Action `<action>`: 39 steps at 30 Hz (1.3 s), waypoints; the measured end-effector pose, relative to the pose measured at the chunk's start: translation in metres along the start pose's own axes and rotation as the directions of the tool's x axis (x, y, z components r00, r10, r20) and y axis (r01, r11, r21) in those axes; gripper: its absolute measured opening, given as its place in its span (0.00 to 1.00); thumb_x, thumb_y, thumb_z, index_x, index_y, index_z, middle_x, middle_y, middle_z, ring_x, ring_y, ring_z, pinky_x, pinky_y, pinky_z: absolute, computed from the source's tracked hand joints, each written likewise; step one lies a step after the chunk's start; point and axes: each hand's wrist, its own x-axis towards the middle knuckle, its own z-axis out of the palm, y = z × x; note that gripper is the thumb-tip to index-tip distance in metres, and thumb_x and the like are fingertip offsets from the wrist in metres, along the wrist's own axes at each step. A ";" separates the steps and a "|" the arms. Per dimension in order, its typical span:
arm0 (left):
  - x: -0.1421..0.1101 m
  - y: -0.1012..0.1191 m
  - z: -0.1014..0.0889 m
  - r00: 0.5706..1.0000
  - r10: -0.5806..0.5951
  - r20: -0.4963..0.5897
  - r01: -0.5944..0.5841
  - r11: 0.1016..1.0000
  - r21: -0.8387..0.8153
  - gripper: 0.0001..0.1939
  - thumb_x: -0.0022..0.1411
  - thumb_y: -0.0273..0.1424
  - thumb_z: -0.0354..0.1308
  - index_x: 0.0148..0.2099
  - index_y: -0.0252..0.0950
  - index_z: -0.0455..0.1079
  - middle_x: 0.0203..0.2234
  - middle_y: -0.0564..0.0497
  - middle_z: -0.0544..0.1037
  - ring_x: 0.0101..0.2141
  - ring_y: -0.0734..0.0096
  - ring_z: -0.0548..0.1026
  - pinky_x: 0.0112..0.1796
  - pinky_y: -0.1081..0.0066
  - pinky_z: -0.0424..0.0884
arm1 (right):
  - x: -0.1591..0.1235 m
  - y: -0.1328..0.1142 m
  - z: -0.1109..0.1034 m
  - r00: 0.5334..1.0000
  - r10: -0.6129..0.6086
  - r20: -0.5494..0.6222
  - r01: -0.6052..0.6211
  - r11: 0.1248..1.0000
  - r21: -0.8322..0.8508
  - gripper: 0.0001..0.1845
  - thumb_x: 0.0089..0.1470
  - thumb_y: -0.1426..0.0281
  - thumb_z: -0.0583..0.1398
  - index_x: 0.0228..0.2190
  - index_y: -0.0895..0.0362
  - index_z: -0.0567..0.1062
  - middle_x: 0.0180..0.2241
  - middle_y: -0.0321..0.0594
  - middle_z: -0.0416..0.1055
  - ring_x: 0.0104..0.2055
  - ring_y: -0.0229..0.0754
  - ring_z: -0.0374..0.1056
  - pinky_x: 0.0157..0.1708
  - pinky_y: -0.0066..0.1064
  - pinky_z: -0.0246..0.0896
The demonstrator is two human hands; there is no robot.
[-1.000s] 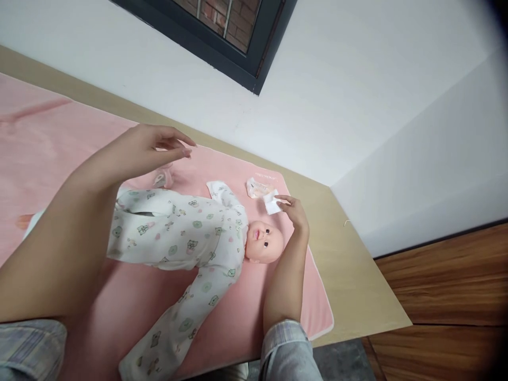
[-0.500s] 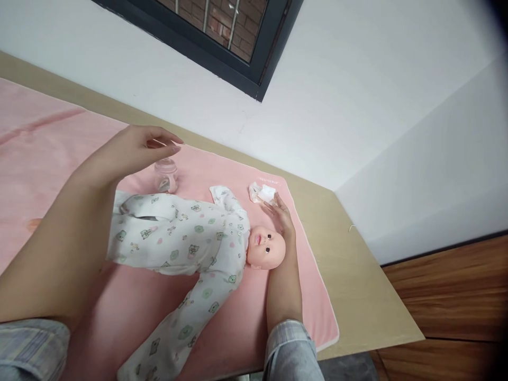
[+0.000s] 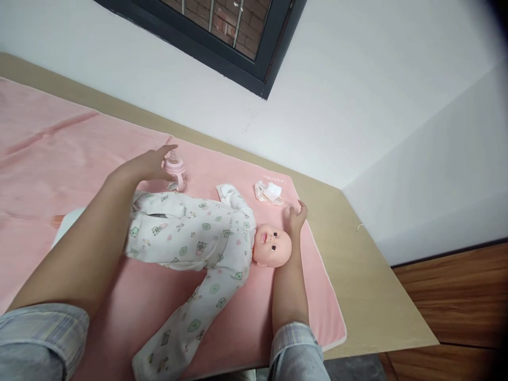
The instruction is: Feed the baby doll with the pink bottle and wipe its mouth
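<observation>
On the pink blanket (image 3: 234, 166) lies a baby doll (image 3: 273, 246), face up, in a white patterned outfit (image 3: 194, 233). Beyond its body stands a clear baby bottle with a pink collar and handle (image 3: 175, 168). My left hand (image 3: 153, 163) is at the bottle's left side, fingers apart around its top; whether they touch it I cannot tell. Past the doll's head, my right hand (image 3: 297, 214) is loosely curled with a gap between thumb and fingers and nothing visible in it. My right forearm lies beside the head. A crumpled white wrapper or tissue (image 3: 269, 191) rests near that hand.
The blanket covers a light wooden table (image 3: 369, 286), whose right edge ends near wood-grain panels (image 3: 456, 291). A white wall (image 3: 317, 106) with a dark-framed window (image 3: 262, 79) rises behind. One outfit sleeve (image 3: 190, 328) stretches toward the near edge.
My left hand has come down from above the bottle to its side. My right hand has drawn away from the wrapper, rightward. The view has shifted slightly; doll and bottle seem to stay put.
</observation>
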 end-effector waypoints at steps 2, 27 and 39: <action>-0.001 0.004 0.005 0.998 -0.030 0.054 0.027 0.998 0.061 0.32 0.60 0.30 0.58 0.65 0.29 0.55 0.46 0.47 0.73 0.38 0.65 0.71 0.37 0.73 0.66 | 0.000 0.006 0.003 0.993 0.096 0.068 -0.091 0.993 -0.078 0.37 0.44 0.64 0.57 0.57 0.60 0.63 0.59 0.54 0.57 0.60 0.50 0.58 0.62 0.43 0.52; -0.019 0.120 0.021 0.957 0.215 -0.196 -0.282 0.851 -0.444 0.36 0.58 0.36 0.57 0.65 0.28 0.52 0.51 0.46 0.71 0.51 0.59 0.72 0.53 0.61 0.69 | 0.004 -0.110 -0.051 0.973 -0.104 0.205 0.017 0.922 0.388 0.36 0.48 0.60 0.64 0.56 0.55 0.61 0.55 0.47 0.66 0.53 0.41 0.67 0.54 0.38 0.64; -0.051 0.175 0.045 0.928 0.307 -0.212 -0.333 0.938 -0.100 0.35 0.56 0.35 0.58 0.64 0.39 0.55 0.55 0.45 0.71 0.53 0.52 0.71 0.51 0.59 0.69 | -0.078 -0.218 -0.030 0.741 -0.517 0.428 0.303 0.827 0.474 0.37 0.55 0.53 0.60 0.62 0.43 0.54 0.62 0.41 0.57 0.62 0.46 0.59 0.59 0.46 0.61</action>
